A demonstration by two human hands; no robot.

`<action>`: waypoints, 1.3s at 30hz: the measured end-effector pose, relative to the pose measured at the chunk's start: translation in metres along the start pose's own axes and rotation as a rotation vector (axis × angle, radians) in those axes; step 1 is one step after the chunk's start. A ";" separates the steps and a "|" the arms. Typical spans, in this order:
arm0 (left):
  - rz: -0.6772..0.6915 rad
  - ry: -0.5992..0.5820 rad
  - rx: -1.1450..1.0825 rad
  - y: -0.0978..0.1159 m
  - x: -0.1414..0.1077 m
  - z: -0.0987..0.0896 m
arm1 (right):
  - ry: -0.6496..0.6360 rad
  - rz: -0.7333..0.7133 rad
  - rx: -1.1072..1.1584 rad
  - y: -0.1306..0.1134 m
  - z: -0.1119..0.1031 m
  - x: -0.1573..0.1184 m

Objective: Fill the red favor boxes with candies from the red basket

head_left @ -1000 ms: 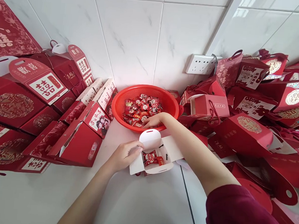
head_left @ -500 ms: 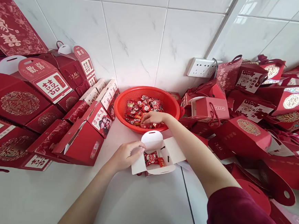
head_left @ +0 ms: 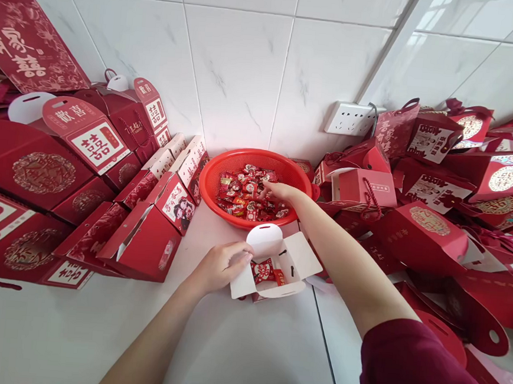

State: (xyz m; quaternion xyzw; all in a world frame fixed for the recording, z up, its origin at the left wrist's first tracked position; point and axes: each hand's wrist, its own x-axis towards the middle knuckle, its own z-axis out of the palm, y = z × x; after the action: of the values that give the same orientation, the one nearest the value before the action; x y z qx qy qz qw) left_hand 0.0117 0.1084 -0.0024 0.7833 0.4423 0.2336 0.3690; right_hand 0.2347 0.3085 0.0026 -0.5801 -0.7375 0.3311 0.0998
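An open gift box [head_left: 296, 253] with a white inside stands on the table, its flaps spread out. My left hand [head_left: 226, 266] grips its left flap between thumb and fingers. A red candy packet [head_left: 263, 270] and a smaller red-orange one [head_left: 279, 277] lie in the box. Behind it is a red plastic basket [head_left: 212, 174] with many wrapped candies [head_left: 243, 194]. My right hand [head_left: 278, 192] reaches into the basket's right side and touches the candies. Its fingertips are partly lost among the wrappers, and I cannot make out whether they hold one.
Folded red gift boxes [head_left: 139, 242] stand in rows along the left. More red boxes and bags [head_left: 422, 229] are heaped on the right. A white power strip [head_left: 351, 118] is fixed to the tiled wall [head_left: 240, 66] behind. A seam [head_left: 323, 333] runs across the white tabletop [head_left: 248, 351].
My right hand has shifted right and slightly back within the basket, baring candies in the middle. My left hand keeps its hold on the box flap. The whole view has shifted slightly.
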 end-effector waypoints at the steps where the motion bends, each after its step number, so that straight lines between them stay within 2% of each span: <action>1: -0.001 -0.001 -0.002 0.000 0.000 0.000 | 0.000 0.014 0.037 -0.001 0.000 -0.001; 6: 0.003 -0.001 -0.017 -0.001 0.000 0.000 | 0.059 0.061 0.186 -0.005 -0.002 -0.003; 10: -0.010 0.001 -0.023 -0.001 0.001 0.001 | 0.083 0.019 0.210 -0.006 -0.002 -0.002; 12: -0.015 0.000 -0.021 -0.001 0.001 0.001 | 0.042 -0.038 0.193 -0.007 0.000 -0.002; 16: -0.021 -0.006 -0.015 -0.001 0.002 0.001 | -0.137 -0.146 0.163 -0.009 0.005 -0.007; 20: -0.010 -0.004 -0.015 -0.002 0.002 0.001 | -0.228 -0.176 0.138 -0.008 0.007 -0.010; 23: -0.008 -0.003 -0.005 -0.003 0.002 0.001 | -0.209 -0.174 0.130 -0.005 0.007 -0.008; 28: 0.009 0.004 0.015 -0.002 0.002 0.002 | -0.046 -0.191 0.199 -0.010 0.001 -0.012; 31: 0.022 0.009 0.024 -0.001 0.002 0.003 | 0.062 -0.235 0.271 -0.022 -0.007 -0.029; 34: 0.036 0.008 0.025 0.001 0.002 0.002 | 0.119 -0.396 0.423 -0.035 -0.017 -0.063; 36: 0.038 0.009 0.022 0.001 0.002 0.003 | 0.080 -0.515 0.515 -0.040 -0.023 -0.093; 39: 0.032 0.010 0.024 0.001 0.002 0.003 | -0.057 -0.559 0.496 -0.039 -0.027 -0.140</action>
State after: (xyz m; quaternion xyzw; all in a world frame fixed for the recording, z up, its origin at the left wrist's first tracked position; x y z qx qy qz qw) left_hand 0.0155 0.1090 -0.0038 0.7935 0.4343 0.2380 0.3537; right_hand 0.2616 0.1857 0.0797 -0.3052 -0.7672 0.4757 0.3031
